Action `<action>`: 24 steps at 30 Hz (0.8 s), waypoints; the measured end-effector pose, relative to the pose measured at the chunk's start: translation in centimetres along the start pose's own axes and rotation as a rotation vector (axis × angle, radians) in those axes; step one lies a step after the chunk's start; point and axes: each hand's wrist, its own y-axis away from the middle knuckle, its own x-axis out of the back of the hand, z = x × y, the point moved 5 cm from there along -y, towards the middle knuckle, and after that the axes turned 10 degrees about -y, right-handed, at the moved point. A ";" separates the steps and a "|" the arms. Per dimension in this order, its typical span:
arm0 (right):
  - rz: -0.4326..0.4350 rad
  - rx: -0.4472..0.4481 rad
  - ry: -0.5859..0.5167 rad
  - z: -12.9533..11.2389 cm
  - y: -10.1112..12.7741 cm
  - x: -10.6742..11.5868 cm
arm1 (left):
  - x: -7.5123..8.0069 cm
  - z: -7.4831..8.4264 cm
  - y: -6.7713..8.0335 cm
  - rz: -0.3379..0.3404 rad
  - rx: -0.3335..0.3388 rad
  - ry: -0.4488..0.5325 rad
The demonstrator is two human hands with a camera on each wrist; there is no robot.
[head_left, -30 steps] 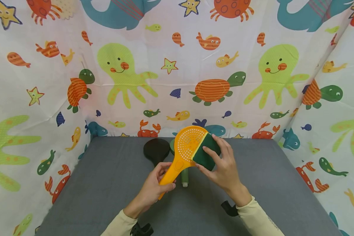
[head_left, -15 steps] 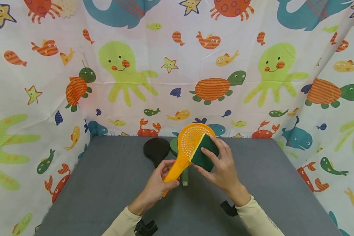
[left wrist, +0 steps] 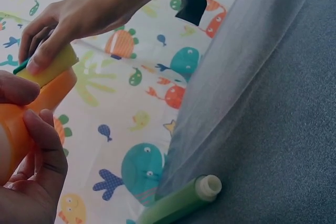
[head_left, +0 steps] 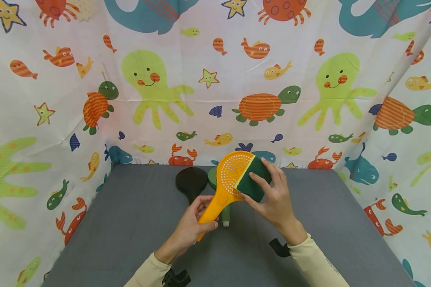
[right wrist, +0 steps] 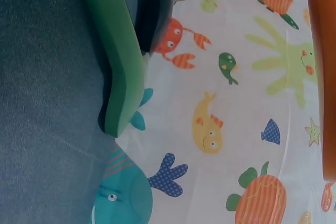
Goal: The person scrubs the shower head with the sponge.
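Note:
In the head view, my left hand (head_left: 188,227) grips the handle of an orange handheld shower head (head_left: 220,197), held above the table with its perforated face toward me. My right hand (head_left: 276,203) holds a sponge (head_left: 254,183), dark green on one side and yellow on the other, against the right part of that face. The sponge hides some of the spray holes. From the left wrist view, the sponge's yellow side (left wrist: 56,65) lies toward the orange rim. The right wrist view shows an orange edge (right wrist: 323,77) but neither the sponge nor my right fingers.
Behind the orange one, a black shower head (head_left: 191,182) and a green shower head (head_left: 225,217) lie on the grey table (head_left: 140,223). The green one is partly hidden. A curtain (head_left: 215,91) with printed sea animals encloses the back and sides.
My right hand and the sponge shifted slightly down and left, then back up and right across the shower head's face. The orange shower head moved a little right, staying in my left hand.

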 end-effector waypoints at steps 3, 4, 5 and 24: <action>0.004 -0.005 -0.011 -0.3 0.0 -0.2 | 0.0 0.0 0.0 0.001 -0.002 0.002; 0.008 -0.003 -0.017 -0.4 0.0 -0.3 | 0.0 0.0 0.0 0.001 -0.002 0.002; 0.008 0.000 -0.022 -0.6 0.0 -0.4 | 0.0 0.0 0.0 0.002 -0.002 0.002; -0.008 0.050 -0.023 -1.3 -0.1 -1.1 | -0.2 0.2 -0.2 0.002 -0.010 -0.009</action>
